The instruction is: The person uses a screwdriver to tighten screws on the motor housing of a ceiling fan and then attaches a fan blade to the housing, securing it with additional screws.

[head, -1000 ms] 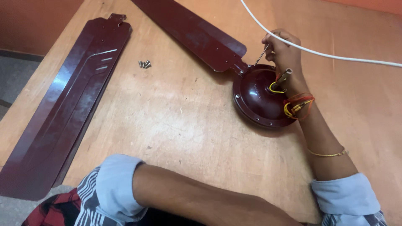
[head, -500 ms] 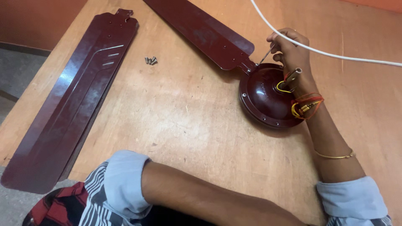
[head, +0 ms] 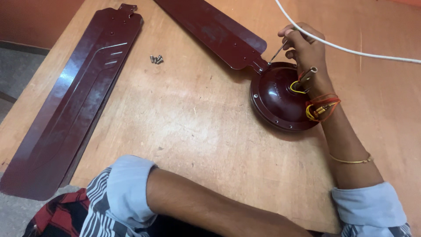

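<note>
My right hand (head: 307,47) grips a thin screwdriver (head: 276,53). Its tip rests where a dark red fan blade (head: 210,30) joins the round maroon fan motor (head: 276,94). Yellow and red wires (head: 298,85) stick up from the motor's middle beside my wrist, which has threads tied around it. My left forearm (head: 206,206) lies across the near edge of the wooden table (head: 197,131). Its hand is out of the frame.
A second, loose fan blade (head: 74,101) lies along the table's left edge. A few small screws (head: 156,59) sit between the two blades. A white cable (head: 351,48) runs across the table's far right, passing behind my right hand.
My right hand stays at the blade joint with the screwdriver. The view has drifted slightly, so everything sits a little further right and lower in frame.
</note>
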